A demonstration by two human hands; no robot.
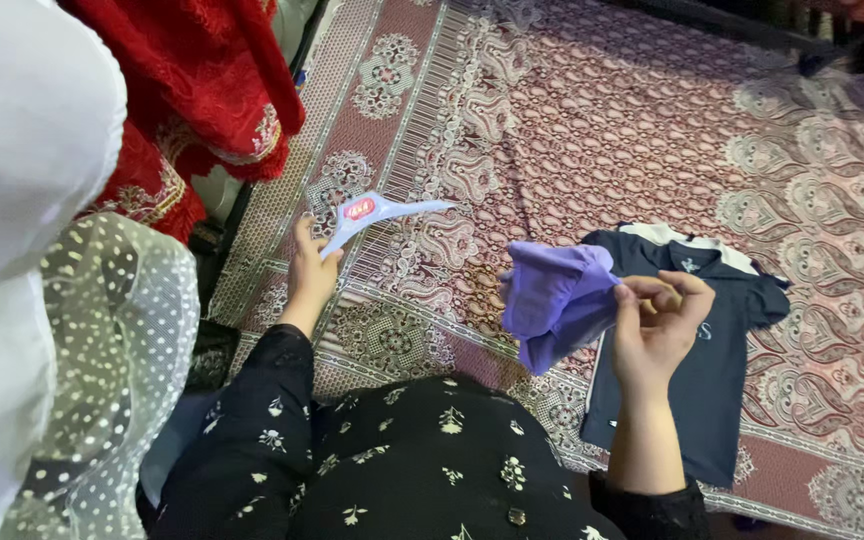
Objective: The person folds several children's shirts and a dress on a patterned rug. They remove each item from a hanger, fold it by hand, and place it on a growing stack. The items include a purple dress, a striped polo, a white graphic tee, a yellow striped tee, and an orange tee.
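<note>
Seated on a patterned maroon carpet (572, 110), we are holding one item in each hand. Our left hand (309, 275) is closing around the end of a pale blue plastic hanger (377, 213), which is pointing up and to the right above the carpet and carrying a small red sticker near its middle. Our right hand (660, 325) is pinching a bunched lilac garment (555, 298) between thumb and fingers, the cloth hanging to the left of the palm, clear of the floor. Just beyond that hand, a small navy polo shirt (704, 380) is lying flat on the carpet, its collar towards the top and a strip of white cloth showing behind it. Red embroidered fabric (202, 80) is hanging at upper left, and white dotted netting (112, 350) is draping beside our left sleeve.
</note>
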